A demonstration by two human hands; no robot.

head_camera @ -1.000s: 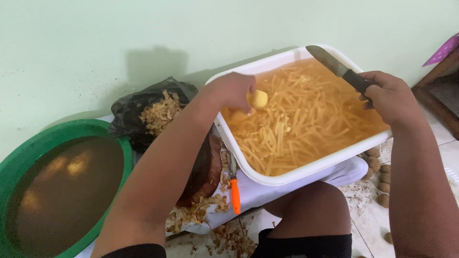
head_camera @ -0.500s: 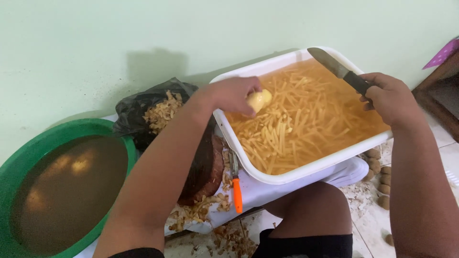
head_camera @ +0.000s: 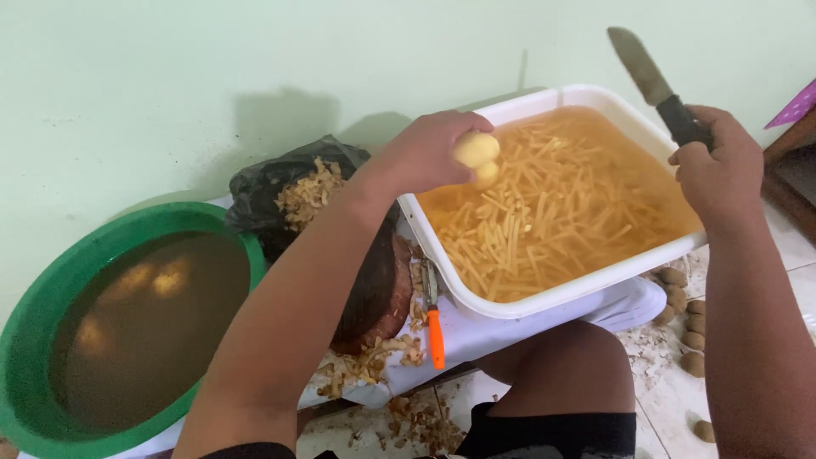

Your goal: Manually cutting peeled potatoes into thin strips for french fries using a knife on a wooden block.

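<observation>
My left hand point(head_camera: 429, 153) grips a peeled yellow potato point(head_camera: 476, 151) just above the near-left part of a white rectangular tub point(head_camera: 544, 302). The tub is filled with water and many cut potato sticks point(head_camera: 552, 208). My right hand point(head_camera: 718, 166) is closed on the black handle of a knife point(head_camera: 650, 81), whose blade points up and to the left over the tub's far right corner.
A green basin point(head_camera: 34, 340) of murky brown water with potatoes sits at left. A black bag of peelings point(head_camera: 297, 191) lies behind my left arm. A dark round board point(head_camera: 378, 293), an orange-handled peeler point(head_camera: 434, 327), scattered peelings and small unpeeled potatoes point(head_camera: 684, 314) lie around my knee.
My left hand has lifted the potato slightly above the water. The knife in my right hand has risen and tilted more upright. The view has shifted a little.
</observation>
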